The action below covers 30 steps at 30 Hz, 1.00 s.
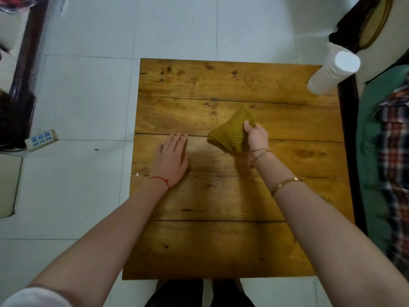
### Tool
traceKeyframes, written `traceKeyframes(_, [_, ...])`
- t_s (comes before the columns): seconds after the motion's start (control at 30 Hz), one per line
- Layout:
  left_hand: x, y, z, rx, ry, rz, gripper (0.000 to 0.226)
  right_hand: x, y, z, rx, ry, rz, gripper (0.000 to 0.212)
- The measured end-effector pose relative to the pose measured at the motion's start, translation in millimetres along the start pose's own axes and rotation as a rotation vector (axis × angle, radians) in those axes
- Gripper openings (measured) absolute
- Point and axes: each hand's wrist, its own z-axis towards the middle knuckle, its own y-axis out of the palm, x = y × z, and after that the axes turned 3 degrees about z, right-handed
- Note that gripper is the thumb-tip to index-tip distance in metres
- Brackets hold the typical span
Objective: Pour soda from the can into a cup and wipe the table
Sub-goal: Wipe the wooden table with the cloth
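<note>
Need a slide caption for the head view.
Right hand grips a mustard cloth over the wooden table; left hand rests flat.

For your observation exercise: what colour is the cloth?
Mustard yellow with a dotted weave, the cloth shows in the head view.

On the table (232, 207) the left hand (171, 159) lies flat, left of the cloth (232, 131). The right hand (256, 138) holds the cloth near the middle. A cup (332, 72) stands at the far right corner.
</note>
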Motion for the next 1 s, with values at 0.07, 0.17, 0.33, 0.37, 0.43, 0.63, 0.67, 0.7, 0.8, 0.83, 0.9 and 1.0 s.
traceKeyframes(0.07, [16,8,-11,-0.005,0.000,0.007,0.059,5,-30,-4,0.047,-0.047,-0.025,0.028])
traceKeyframes(0.17, [39,21,-28,0.009,-0.004,0.015,0.059,13,-79,-10,0.100,-0.079,0.021,0.018])
traceKeyframes(0.33, [68,42,-59,0.064,-0.011,0.025,0.058,19,-153,-21,0.157,-0.129,0.089,0.010])
traceKeyframes(0.37, [73,46,-65,0.073,-0.021,0.020,0.058,20,-165,-23,0.154,-0.142,0.105,0.012])
traceKeyframes(0.43, [84,55,-79,0.088,-0.046,-0.003,0.058,23,-189,-30,0.149,-0.161,0.128,0.020])
traceKeyframes(0.63, [121,86,-122,0.080,-0.091,-0.051,0.058,48,-244,-60,0.184,-0.232,-0.105,0.044])
traceKeyframes(0.67, [128,91,-129,0.074,-0.096,-0.058,0.057,52,-250,-65,0.185,-0.250,-0.148,0.044])
traceKeyframes(0.7, [134,97,-137,0.066,-0.097,-0.065,0.058,56,-256,-70,0.191,-0.268,-0.196,0.043])
traceKeyframes(0.8, [148,112,-155,0.043,-0.100,-0.064,0.058,68,-275,-85,0.220,-0.356,-0.328,0.043])
traceKeyframes(0.83, [152,116,-159,0.039,-0.101,-0.058,0.058,72,-281,-90,0.235,-0.386,-0.388,0.043])
traceKeyframes(0.9, [157,122,-167,0.036,-0.096,-0.044,0.059,80,-290,-100,0.249,-0.442,-0.527,0.034])
traceKeyframes(1.0, [160,130,-175,0.043,-0.082,-0.023,0.060,94,-297,-108,0.211,-0.608,-0.727,0.021])
